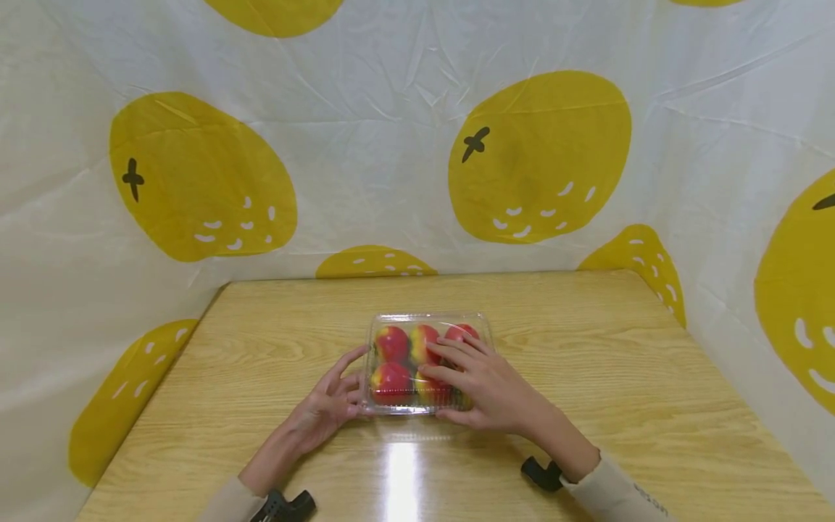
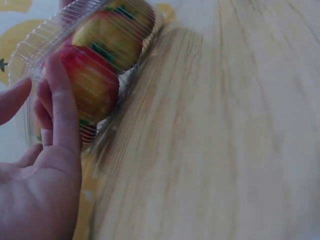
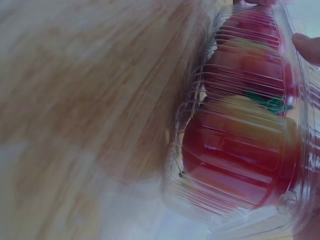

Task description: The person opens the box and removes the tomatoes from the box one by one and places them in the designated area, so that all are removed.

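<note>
Wooden table (image 1: 587,377), clear box of apples (image 1: 399,319), right hand (image 1: 485,388) flat on lid, left hand (image 1: 326,406) fingers straight against its side.

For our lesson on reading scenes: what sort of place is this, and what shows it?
Probably a staged recording booth: a wooden table walled by a lemon-print sheet, with only a clear box of apples between the left hand and right hand.
</note>
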Tool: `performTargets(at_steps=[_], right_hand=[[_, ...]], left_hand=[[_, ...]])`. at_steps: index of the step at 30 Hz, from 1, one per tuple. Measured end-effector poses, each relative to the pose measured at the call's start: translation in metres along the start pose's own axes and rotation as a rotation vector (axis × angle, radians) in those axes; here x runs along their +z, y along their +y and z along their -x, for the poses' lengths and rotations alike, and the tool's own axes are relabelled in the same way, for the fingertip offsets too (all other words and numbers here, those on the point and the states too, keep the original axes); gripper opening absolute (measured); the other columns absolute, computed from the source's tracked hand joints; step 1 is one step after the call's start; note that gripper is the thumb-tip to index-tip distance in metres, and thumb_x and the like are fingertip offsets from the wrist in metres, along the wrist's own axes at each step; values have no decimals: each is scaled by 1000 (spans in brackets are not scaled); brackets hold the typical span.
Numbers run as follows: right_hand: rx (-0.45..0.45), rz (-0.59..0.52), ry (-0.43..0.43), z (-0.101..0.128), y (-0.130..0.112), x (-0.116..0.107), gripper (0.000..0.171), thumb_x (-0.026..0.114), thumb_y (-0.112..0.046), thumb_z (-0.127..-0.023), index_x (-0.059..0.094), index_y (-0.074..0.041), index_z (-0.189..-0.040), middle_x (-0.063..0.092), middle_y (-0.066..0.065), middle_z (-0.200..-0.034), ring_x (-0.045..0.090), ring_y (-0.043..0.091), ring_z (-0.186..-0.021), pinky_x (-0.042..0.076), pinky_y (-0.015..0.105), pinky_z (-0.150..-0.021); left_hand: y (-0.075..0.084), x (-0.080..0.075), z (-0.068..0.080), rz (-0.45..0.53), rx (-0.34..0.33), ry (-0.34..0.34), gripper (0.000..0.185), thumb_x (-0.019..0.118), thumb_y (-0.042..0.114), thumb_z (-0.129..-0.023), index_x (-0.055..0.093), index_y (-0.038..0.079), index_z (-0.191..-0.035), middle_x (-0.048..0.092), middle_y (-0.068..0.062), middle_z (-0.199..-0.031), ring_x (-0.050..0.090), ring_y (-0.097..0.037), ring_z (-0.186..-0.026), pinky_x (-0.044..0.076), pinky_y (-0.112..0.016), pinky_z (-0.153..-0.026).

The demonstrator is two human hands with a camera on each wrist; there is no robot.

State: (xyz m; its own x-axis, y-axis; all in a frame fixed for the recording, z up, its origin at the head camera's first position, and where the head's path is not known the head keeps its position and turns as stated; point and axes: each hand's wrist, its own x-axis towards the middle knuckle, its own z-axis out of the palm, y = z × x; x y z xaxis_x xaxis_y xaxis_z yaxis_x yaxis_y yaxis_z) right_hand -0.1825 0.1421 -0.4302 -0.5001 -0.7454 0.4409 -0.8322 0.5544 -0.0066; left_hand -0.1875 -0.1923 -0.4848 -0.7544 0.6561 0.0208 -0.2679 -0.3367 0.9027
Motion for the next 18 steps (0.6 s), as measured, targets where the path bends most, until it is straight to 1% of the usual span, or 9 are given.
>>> performTargets(at_steps=[3,6,9,12,15,18], right_hand=[[-6,5,6,0,0,0,69,83,-52,-81,63,-26,-141,57,10,-152,52,32,-142,38,64,-116],[-11,11,12,0,0,0,69,84,-51,-80,63,-26,-141,57,10,-152,53,32,-141,39,64,-115],[-11,15,13,0,0,2,69,84,-51,-80,63,-26,-141,57,10,-152,53,32,-141,39,64,-115],[-8,15,12,1,0,2,68,84,-51,-80,64,-26,-141,57,10,-152,53,32,-141,40,64,-114],[-3,8,9,0,0,3,67,83,-52,-81,65,-26,-140,57,10,-152,53,32,-142,40,63,-115],[-4,6,8,1,0,3,66,82,-52,-82,65,-26,-140,57,9,-152,53,31,-142,40,63,-115]], left_hand=[[0,0,0,8,-29,21,104,51,-14,-83,2,24,-167,50,-10,-148,62,-23,-122,54,-42,-100],[0,2,-1,30,-42,34,101,53,-12,-86,4,24,-167,53,-11,-146,66,-25,-119,55,-44,-98],[-1,2,-1,54,-28,34,99,54,-11,-87,5,22,-166,57,-11,-140,69,-25,-113,57,-44,-96],[-3,3,-2,78,-8,25,98,54,-12,-88,5,19,-166,59,-12,-137,70,-26,-110,58,-44,-95],[-5,2,-2,88,0,17,97,53,-13,-87,4,19,-166,60,-13,-136,71,-26,-108,58,-43,-95],[-6,2,-3,94,5,10,97,52,-13,-87,5,19,-165,62,-12,-131,72,-24,-103,58,-42,-95]])
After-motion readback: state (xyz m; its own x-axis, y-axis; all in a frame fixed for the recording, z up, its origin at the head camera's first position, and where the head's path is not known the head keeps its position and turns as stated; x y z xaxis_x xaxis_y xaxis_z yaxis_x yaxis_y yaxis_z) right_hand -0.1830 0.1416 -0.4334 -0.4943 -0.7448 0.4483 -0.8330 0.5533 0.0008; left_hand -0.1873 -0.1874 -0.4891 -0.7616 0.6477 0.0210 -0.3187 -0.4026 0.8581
